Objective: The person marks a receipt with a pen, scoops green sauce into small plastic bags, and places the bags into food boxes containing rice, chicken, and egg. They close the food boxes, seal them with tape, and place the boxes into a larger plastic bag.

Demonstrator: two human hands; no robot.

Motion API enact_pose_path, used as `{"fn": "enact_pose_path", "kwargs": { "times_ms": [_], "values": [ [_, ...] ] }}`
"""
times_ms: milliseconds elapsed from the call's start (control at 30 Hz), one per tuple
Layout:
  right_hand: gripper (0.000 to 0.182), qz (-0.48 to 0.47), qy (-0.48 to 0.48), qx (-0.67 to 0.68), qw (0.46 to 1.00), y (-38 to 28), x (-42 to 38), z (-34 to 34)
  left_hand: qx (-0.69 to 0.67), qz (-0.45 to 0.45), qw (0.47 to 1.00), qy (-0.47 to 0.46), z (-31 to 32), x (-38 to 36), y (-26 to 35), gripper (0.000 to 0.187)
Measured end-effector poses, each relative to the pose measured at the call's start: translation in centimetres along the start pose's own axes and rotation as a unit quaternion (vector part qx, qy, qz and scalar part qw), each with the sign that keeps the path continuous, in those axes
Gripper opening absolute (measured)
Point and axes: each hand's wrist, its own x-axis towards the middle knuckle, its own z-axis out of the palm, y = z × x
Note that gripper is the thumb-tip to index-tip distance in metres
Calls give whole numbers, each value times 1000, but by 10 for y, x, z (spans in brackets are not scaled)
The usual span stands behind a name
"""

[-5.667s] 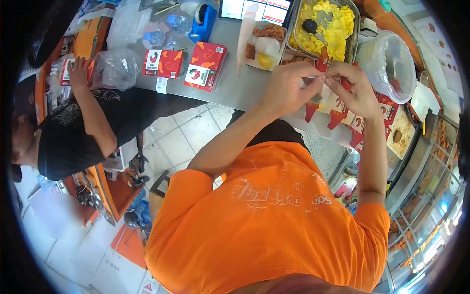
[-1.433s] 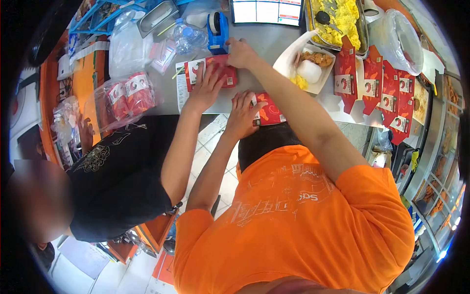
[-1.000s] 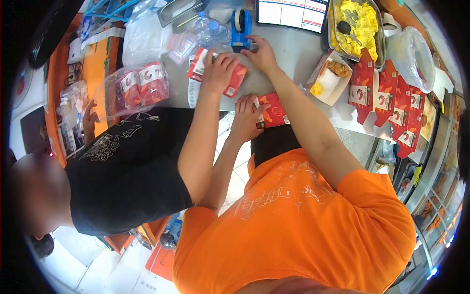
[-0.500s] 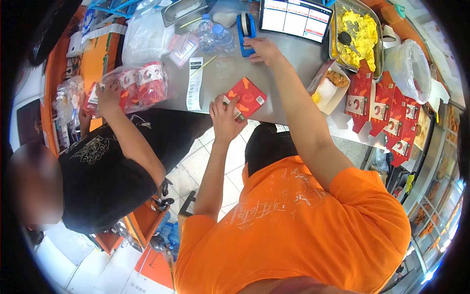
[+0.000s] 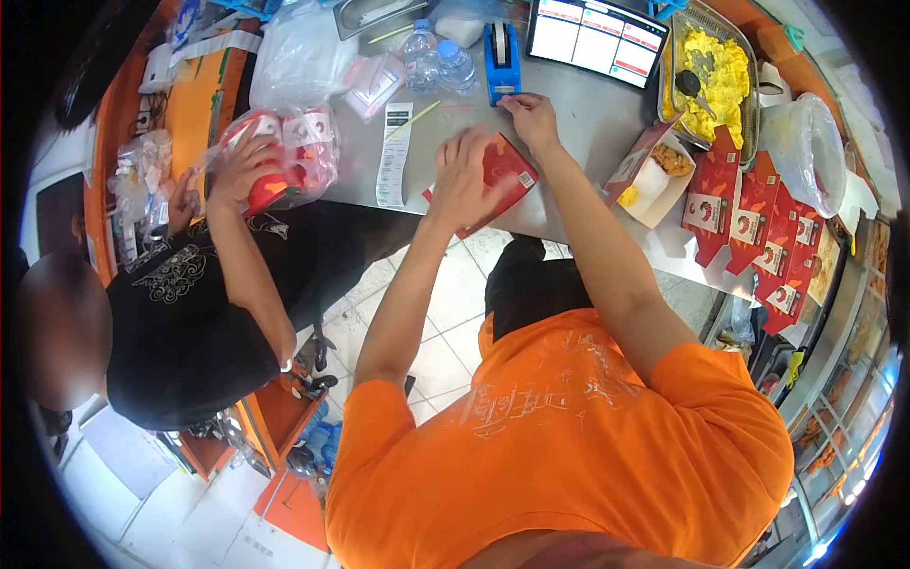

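Note:
My left hand [image 5: 461, 182] lies over a red printed food box [image 5: 507, 178] at the table's front edge. Its fingers are stretched out, slightly blurred, and hide part of the lid. Farther up, my right hand [image 5: 533, 123] has its fingertips pinched at the near end of a blue tape dispenser [image 5: 502, 68]. Whatever is between those fingers is too small to make out. A paper receipt [image 5: 392, 156] with a thin yellow stick across it lies left of the box.
Right of my arm stand an open box with fried chicken [image 5: 654, 175], red folded cartons [image 5: 749, 223] and a tray of yellow food [image 5: 706, 81]. A screen [image 5: 597, 40] and water bottles [image 5: 438, 62] are behind. At left a co-worker's hand [image 5: 242, 171] touches bagged red boxes [image 5: 308, 152].
My left hand has shifted from gripping the box's left side to lying across its top. My right hand stays by the dispenser, fingertips now at its near end. The co-worker's hand has moved right.

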Motion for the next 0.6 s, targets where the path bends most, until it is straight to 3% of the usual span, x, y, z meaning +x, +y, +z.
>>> {"fn": "enact_pose_path", "kwargs": {
  "times_ms": [33, 100, 200, 233, 367, 400, 467, 500, 567, 600],
  "values": [
    [29, 1, 0, -1, 1000, 8, 1, 4, -1, -1, 1000, -1, 2, 17, -2, 72],
    [26, -65, 127, 9, 990, 35, 5, 16, 17, 45, 998, 34, 8, 55, -5, 69],
    [26, -101, 105, -39, 989, 43, 14, 9, 93, 34, 995, -28, 29, 72, -16, 76],
    [27, -163, 63, -160, 972, 22, 7, -5, 95, 33, 994, -29, 29, 74, -19, 76],
    [22, -88, 125, -310, 938, -17, -12, -5, 28, 16, 999, -33, 34, 68, -27, 83],
    [22, -86, 126, -309, 939, -11, -8, -8, 13, 17, 1000, -22, 35, 69, -29, 86],
    [22, 51, 110, -274, 954, -3, -7, -19, -8, 5, 999, -34, 27, 69, -23, 86],
    [22, 53, 110, -274, 954, 3, -10, -22, 2, 1, 999, -49, 23, 67, -20, 84],
    [22, -91, 116, -142, 979, -4, -27, -30, 10, -14, 998, -63, 12, 51, -12, 83],
    [22, -86, 110, -145, 980, -7, -45, -32, -49, -13, 997, -54, 1, 29, -5, 85]
  ]
}}
